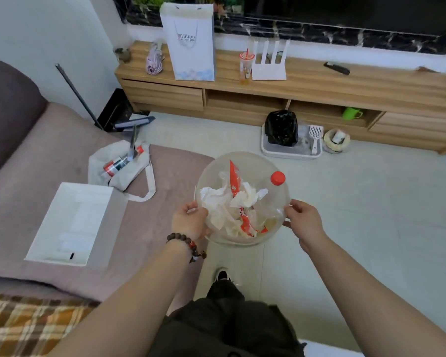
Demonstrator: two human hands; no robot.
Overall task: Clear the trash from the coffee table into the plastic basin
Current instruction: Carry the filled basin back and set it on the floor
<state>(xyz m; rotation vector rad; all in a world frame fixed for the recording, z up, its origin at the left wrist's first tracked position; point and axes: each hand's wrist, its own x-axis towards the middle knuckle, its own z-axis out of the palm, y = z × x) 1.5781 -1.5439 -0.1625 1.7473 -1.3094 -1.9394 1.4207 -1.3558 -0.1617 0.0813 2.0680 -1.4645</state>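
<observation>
I hold a clear round plastic basin in the air in front of me, above the floor. My left hand grips its left rim and my right hand grips its right rim. Inside lie crumpled white tissues, a red and white wrapper and a clear bottle with a red cap. The coffee table is not in view.
A mauve sofa fills the left, carrying a white paper bag and a cloth tote with cans. A wooden TV cabinet runs along the back. On the floor before it stand a tray with a black bag and a scoop.
</observation>
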